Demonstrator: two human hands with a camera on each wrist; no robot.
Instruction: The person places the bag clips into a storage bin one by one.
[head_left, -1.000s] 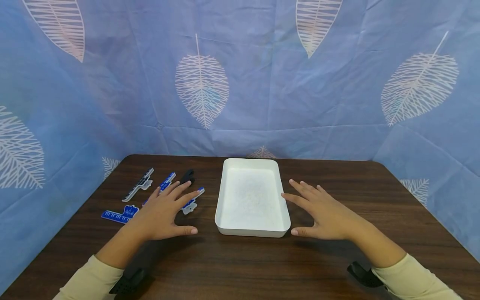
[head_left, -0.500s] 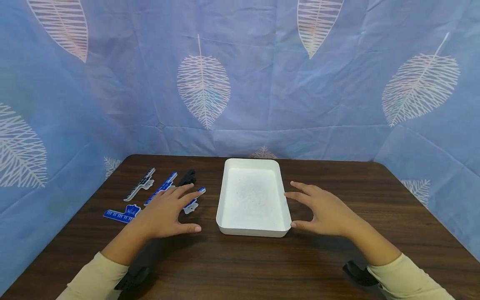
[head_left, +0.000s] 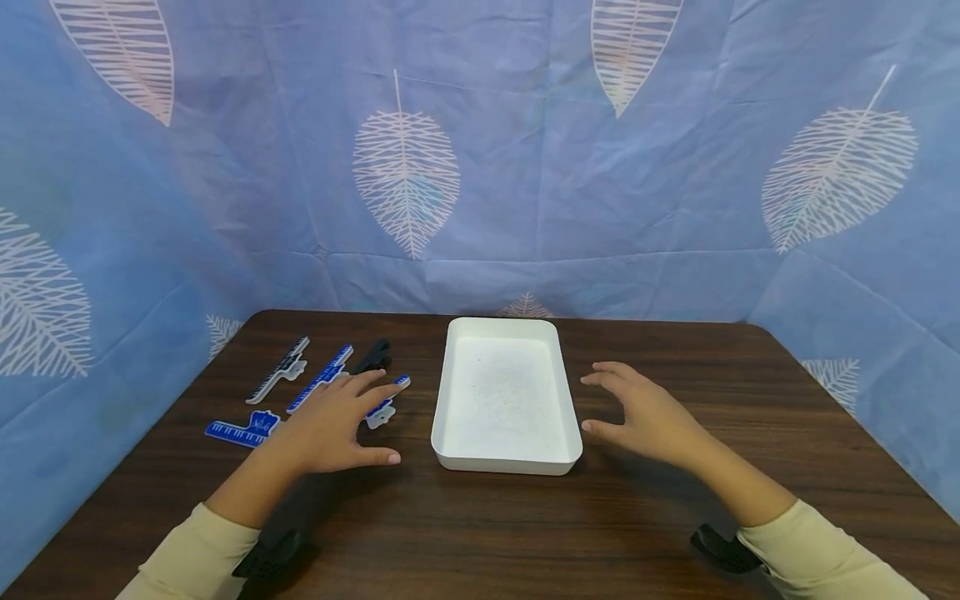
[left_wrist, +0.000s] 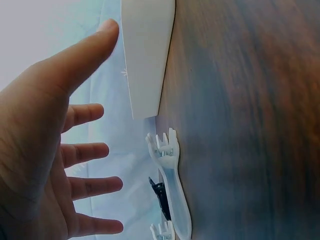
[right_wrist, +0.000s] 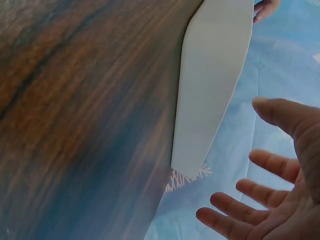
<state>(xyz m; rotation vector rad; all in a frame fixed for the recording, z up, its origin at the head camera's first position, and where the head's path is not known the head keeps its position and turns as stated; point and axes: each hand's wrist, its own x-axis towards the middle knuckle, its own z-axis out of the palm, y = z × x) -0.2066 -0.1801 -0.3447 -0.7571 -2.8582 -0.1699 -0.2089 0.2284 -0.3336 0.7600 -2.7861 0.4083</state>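
Observation:
My left hand [head_left: 330, 425], fingers spread and holding nothing, hovers over a group of ruler clips. A blue clip [head_left: 238, 431] lies at front left, with a black-and-white one [head_left: 277, 372] behind it. Partly covered by that hand are another blue clip [head_left: 326, 375] and a blue-and-white clip [head_left: 382, 414]. A plain black clip [head_left: 377, 356] lies behind the fingers. To the right of the white tray [head_left: 506, 467], my right hand [head_left: 652, 417] is held above the table with relaxed fingers, apart from the tray. The right wrist view confirms nothing in that hand [right_wrist: 280, 200].
The shallow tray stands mid-table, its inside bare with faint specks. A dark wood-grain table [head_left: 480, 542] carries everything. Blue cloth [head_left: 487, 200] with white leaf prints hangs behind and along both sides. Black wrist devices [head_left: 723, 550] are worn under the sleeves.
My right hand has drawn slightly away from the tray, its fingers less spread than before. My left hand has shifted a little to the right. Clips and tray stay put.

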